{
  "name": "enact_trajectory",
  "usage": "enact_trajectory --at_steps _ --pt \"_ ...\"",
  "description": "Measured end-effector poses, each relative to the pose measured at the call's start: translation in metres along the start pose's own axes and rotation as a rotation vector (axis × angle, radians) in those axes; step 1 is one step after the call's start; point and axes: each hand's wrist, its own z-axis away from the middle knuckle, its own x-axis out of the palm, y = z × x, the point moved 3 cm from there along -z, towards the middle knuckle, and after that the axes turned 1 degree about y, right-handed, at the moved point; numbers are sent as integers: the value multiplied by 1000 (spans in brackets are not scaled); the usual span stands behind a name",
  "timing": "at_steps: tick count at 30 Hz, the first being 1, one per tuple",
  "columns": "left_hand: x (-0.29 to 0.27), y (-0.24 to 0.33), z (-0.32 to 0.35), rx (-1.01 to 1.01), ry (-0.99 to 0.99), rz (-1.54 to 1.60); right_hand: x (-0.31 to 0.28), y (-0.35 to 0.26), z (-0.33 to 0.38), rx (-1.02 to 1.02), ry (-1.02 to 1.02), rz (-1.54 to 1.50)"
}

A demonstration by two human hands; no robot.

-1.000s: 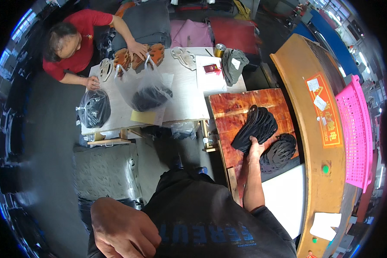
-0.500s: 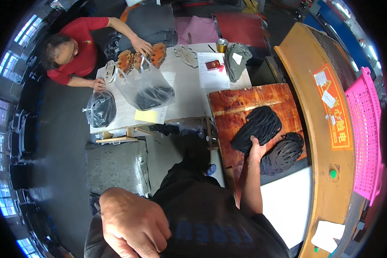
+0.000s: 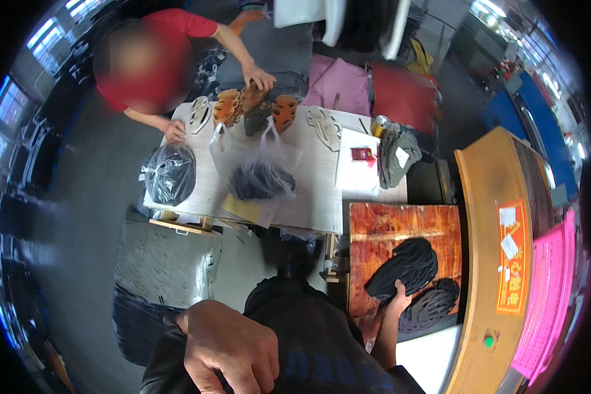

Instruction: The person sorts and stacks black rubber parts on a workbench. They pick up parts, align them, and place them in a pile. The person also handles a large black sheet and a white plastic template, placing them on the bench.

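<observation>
My right hand (image 3: 398, 303) grips the near end of a stack of black cut-out pieces (image 3: 406, 265), slotted like shoe uppers, over a reddish-brown wooden board (image 3: 404, 223). The thumb lies on top; the other fingers are hidden beneath. Right beside it rests a second stack of dark slotted pieces (image 3: 432, 306). Low in the picture, my left hand (image 3: 233, 348) hangs before my dark shirt with its fingers curled inward. Whatever it may hold is out of sight.
Across a pale table (image 3: 318, 187), a person in red (image 3: 161, 62) handles brown slotted pieces (image 3: 284, 113). Plastic bags of black pieces (image 3: 171, 174), papers and a can (image 3: 380, 125) stand there. A yellow-brown cabinet (image 3: 482, 262) and pink basket (image 3: 545, 295) border the right side.
The view has tilted upward, so the table and board sit lower in the picture. My right hand keeps its grip on the black stack. The person opposite has raised some brown pieces.
</observation>
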Motion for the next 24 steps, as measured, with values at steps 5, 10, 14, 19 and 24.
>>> enact_trajectory --at_steps 5,10,14,19,24 --pt "-3 4 22 382 441 91 -9 4 -7 8 32 75" --pt "-5 15 38 315 441 -2 -7 1 -4 -36 42 110" --pt "-14 15 41 225 343 40 -2 -1 2 14 -17 3" --pt "-31 2 41 270 369 8 0 -2 7 -35 -37 6" --pt "-41 -17 52 206 516 102 -5 2 5 -24 -14 -18"
